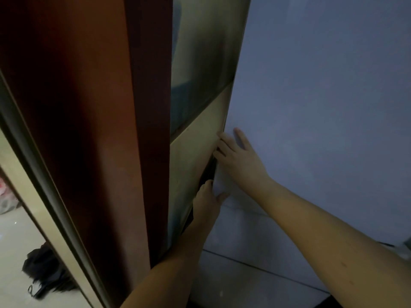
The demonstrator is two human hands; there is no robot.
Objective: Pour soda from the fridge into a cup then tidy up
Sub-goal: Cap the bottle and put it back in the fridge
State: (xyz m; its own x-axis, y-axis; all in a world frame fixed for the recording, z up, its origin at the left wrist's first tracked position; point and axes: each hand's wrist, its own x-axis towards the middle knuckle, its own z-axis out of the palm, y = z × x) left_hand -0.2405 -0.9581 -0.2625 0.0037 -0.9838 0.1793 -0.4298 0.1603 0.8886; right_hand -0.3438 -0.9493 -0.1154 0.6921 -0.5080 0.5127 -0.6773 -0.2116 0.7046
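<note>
A person stands close against a pale fridge door (311, 107), both hands working its left edge where it meets a tiled wall (200, 152) beside a reddish-brown wooden door frame (89, 130). The right hand (238, 156) lies on the door face with its thumb straight and its fingers reaching over the edge into the dark gap; whether those fingertips hook behind the door cannot be told. The left hand (208, 200), lower down, has its fingers tucked into the same gap and its thumb pressed on the door front, gripping the edge.

The door looks shut or barely cracked, so the task appears to be at its very start: the fridge is still to be opened, and the soda, presumably inside, is out of sight. No cup shows either. Fetching the bottle, pouring, returning it and tidying all remain ahead, as far as this view allows.

At lower left, a dark bundle (44, 270) lies on the light floor (13, 230).

No brand, label or legible writing shows anywhere; the light is dim and the door face is plain.
</note>
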